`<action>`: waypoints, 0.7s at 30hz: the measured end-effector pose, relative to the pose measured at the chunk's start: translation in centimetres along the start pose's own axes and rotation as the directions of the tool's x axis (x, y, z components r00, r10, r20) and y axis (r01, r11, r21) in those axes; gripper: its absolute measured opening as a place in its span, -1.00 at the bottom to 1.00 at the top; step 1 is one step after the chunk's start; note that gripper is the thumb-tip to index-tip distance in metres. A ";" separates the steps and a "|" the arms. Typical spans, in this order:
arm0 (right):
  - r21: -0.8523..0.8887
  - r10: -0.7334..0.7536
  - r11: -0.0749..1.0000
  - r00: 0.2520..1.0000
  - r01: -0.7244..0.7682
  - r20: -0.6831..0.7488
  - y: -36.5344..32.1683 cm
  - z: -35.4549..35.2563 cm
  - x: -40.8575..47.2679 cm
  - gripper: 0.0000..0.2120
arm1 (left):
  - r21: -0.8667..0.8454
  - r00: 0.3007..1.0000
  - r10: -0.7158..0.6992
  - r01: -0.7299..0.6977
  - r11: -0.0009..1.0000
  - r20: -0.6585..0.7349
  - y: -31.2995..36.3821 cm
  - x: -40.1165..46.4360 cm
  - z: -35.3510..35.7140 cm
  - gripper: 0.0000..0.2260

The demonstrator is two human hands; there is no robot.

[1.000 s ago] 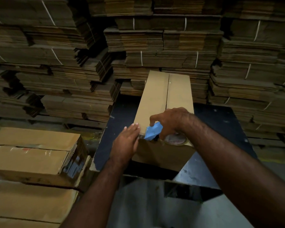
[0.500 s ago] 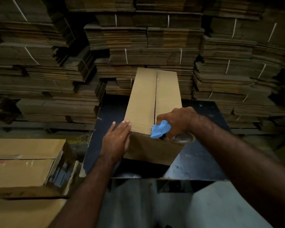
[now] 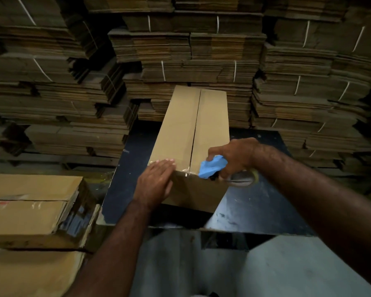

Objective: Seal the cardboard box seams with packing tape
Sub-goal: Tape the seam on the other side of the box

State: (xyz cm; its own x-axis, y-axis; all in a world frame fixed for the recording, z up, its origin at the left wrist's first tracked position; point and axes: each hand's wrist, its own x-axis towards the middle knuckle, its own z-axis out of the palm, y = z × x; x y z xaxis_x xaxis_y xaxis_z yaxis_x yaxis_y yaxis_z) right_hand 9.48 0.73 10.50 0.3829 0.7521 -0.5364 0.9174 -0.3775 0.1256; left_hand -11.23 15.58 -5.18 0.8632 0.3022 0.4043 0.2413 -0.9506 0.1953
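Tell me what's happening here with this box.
A person is taping a cardboard box shut on a dark table. The left hand presses flat on the box's near edge, while the right hand grips a tape roll and a blue cloth. The center seam looks mostly untaped.

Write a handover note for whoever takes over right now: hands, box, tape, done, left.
Left hand: flat, pressing the tape strip on the near top edge of the box.
Right hand: grips the tape roll and a blue cloth at the box's near right corner.
Box stands on the dark table.
Done: tape started across the near edge.
Left: the long centre seam looks untaped; the far end cannot be judged.
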 end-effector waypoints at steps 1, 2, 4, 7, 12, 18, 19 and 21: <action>0.000 0.015 1.000 1.000 -0.015 0.017 0.5 0.2 -0.4 -0.35 | -0.004 1.000 -0.012 0.012 1.000 -0.001 0.2 0.1 0.0 -0.46; 0.001 0.025 1.000 0.999 -0.025 0.021 0.7 0.3 -0.6 -0.35 | -0.005 1.000 -0.018 0.018 1.000 -0.011 0.4 0.1 -0.1 -0.47; -0.014 0.030 0.999 0.999 -0.030 -0.013 0.5 0.6 -0.8 -0.38 | 0.004 0.998 -0.030 0.031 1.000 -0.050 0.7 0.3 -0.2 -0.52; -0.022 0.032 0.999 0.998 -0.033 -0.055 0.0 0.8 -0.9 -0.40 | 0.033 0.992 -0.107 0.109 0.993 -0.065 1.7 0.6 0.1 -0.60; -0.008 0.036 0.999 0.996 -0.036 -0.082 0.1 1.2 -1.3 -0.44 | 0.067 0.998 -0.069 0.069 0.995 -0.003 6.6 1.8 2.1 -0.54; 0.046 -0.009 0.999 0.991 0.015 -0.136 1.4 2.1 -1.5 -0.42 | 0.032 0.998 -0.066 0.065 0.997 0.020 6.8 1.4 1.8 -0.38; 0.081 -0.009 0.996 0.989 0.021 -0.149 2.3 2.5 -1.9 -0.40 | 0.041 0.997 -0.073 0.072 0.997 0.033 6.8 1.5 1.6 -0.37; 0.071 0.013 0.997 0.987 -0.002 -0.159 4.1 3.5 -2.8 -0.37 | 0.046 0.995 -0.091 0.089 0.995 0.042 7.2 1.7 1.4 -0.39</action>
State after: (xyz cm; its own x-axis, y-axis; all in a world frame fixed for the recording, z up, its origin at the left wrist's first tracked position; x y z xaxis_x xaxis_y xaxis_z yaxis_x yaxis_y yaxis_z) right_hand 11.81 -4.84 9.55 0.4072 0.8235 -0.3950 0.9067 -0.4164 0.0666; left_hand -7.44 9.16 -4.37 0.8555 0.3841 0.3472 0.3373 -0.9222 0.1891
